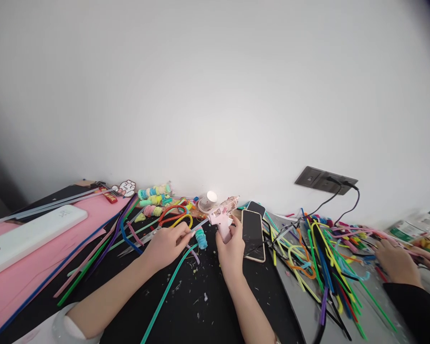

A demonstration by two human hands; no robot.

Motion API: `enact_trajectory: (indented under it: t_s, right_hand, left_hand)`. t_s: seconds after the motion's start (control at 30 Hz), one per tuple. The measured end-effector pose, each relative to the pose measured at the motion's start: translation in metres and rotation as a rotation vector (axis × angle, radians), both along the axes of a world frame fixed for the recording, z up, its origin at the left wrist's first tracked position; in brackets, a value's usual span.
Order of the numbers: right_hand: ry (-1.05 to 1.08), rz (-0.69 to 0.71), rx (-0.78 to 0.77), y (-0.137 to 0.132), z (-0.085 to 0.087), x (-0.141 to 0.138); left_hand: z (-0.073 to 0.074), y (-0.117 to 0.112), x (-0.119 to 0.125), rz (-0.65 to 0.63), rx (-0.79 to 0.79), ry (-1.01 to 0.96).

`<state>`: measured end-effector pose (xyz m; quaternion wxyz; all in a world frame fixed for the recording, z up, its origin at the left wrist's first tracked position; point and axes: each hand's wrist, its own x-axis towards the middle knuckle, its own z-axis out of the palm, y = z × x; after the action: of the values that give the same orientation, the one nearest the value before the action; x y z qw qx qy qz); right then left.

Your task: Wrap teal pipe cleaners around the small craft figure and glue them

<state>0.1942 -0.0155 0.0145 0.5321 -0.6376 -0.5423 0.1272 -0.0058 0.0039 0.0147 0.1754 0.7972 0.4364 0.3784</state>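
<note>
My left hand (pixel 166 244) is closed in a pinch on a teal pipe cleaner (pixel 165 296) whose coiled end (pixel 200 238) sits just right of my fingers. My right hand (pixel 231 249) is wrapped round the handle of a pink hot glue gun (pixel 222 217). The gun's body points up and right toward the wall, and the coil lies just below and left of it. Both hands rest on a black table top (pixel 200 306) strewn with small scraps.
Two phones (pixel 252 228) lie right of the gun. A big heap of coloured pipe cleaners (pixel 318 258) covers a grey mat, where another person's hands (pixel 397 260) work. At left lie a pink sheet (pixel 39 267), a white power bank (pixel 28 235) and finished coils (pixel 154 196). A wall socket (pixel 324 179) has cables.
</note>
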Motion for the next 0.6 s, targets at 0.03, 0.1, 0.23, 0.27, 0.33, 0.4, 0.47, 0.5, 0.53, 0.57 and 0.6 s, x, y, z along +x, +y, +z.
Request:
enact_trajectory:
  t_s: [0.03,0.1,0.23,0.27,0.33,0.4,0.47,0.5,0.53,0.57,0.6]
  right_hand:
    - [-0.007,-0.007,0.005,0.0001,-0.0004,0.0004]
    - [-0.020,-0.014,0.017,0.0001,-0.0018,0.0013]
    - [-0.055,-0.017,0.028,0.0003,-0.0054,0.0029]
    - [-0.061,-0.018,0.027,0.0003,-0.0061,0.0031]
    - [-0.065,-0.013,0.023,0.0002,-0.0066,0.0031]
    - [-0.068,-0.004,0.018,-0.0002,-0.0062,0.0027]
    - [-0.069,0.011,0.011,-0.0006,-0.0054,0.0020]
    - [-0.066,0.018,0.006,-0.0008,-0.0051,0.0016]
    - [-0.062,0.025,0.002,-0.0008,-0.0050,0.0013]
    - [-0.059,0.035,-0.002,-0.0008,-0.0052,0.0010]
    - [-0.058,0.046,-0.002,-0.0008,-0.0056,0.0008]
  left_hand:
    - [0.0006,-0.0004,0.0000,-0.015,-0.018,-0.010]
    - [0.0025,-0.0017,0.0001,-0.066,-0.084,-0.035]
    - [0.0042,-0.0030,0.0004,-0.156,-0.180,-0.064]
    - [0.0037,-0.0027,0.0004,-0.153,-0.168,-0.059]
    - [0.0017,-0.0013,0.0003,-0.123,-0.117,-0.039]
    - [-0.0006,0.0003,-0.0001,-0.081,-0.073,-0.032]
    - [-0.0022,0.0012,-0.0005,-0.053,-0.062,-0.042]
    - [-0.0025,0.0013,-0.0007,-0.045,-0.065,-0.048]
    - [-0.0025,0.0012,-0.0009,-0.043,-0.070,-0.048]
    - [-0.0023,0.0010,-0.0011,-0.046,-0.077,-0.045]
    - [-0.0019,0.0006,-0.0012,-0.052,-0.085,-0.040]
